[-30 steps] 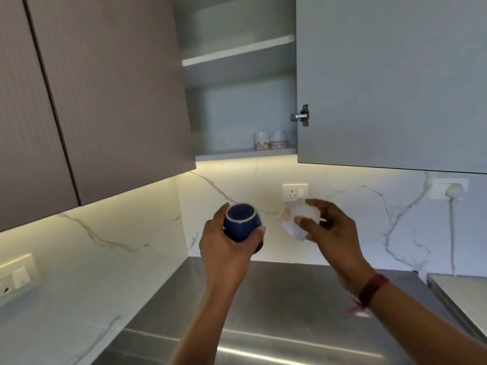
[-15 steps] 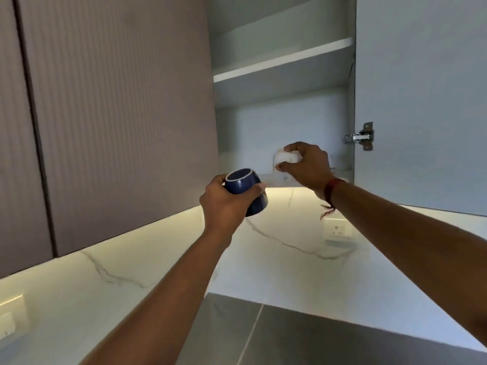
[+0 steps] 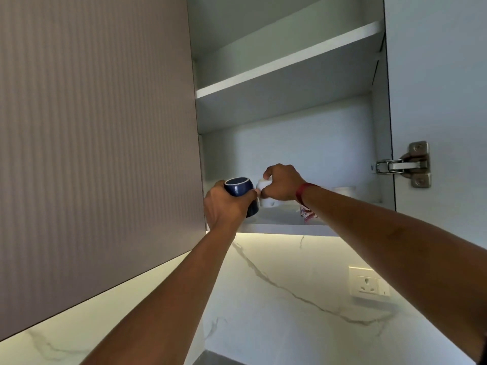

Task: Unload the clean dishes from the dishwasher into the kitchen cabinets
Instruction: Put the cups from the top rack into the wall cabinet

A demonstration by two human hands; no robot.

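Cups occupied both grips: the left grip (image 3: 226, 206) curled round a tilted blue cup (image 3: 238, 190) at the front edge of the cabinet's bottom shelf (image 3: 284, 228); the right grip (image 3: 282, 186) clasped a white cup (image 3: 266, 199) from above, low inside the cabinet, just beside the blue one.

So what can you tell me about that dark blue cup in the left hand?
The dark blue cup is small, rounded and glossy, apparently ceramic, with a thin pale ring round the end facing the camera. No handle shows. It is tilted, gripped round its body by the left hand at the front left of the open cabinet's lower shelf, close beside a white cup held by the right hand.
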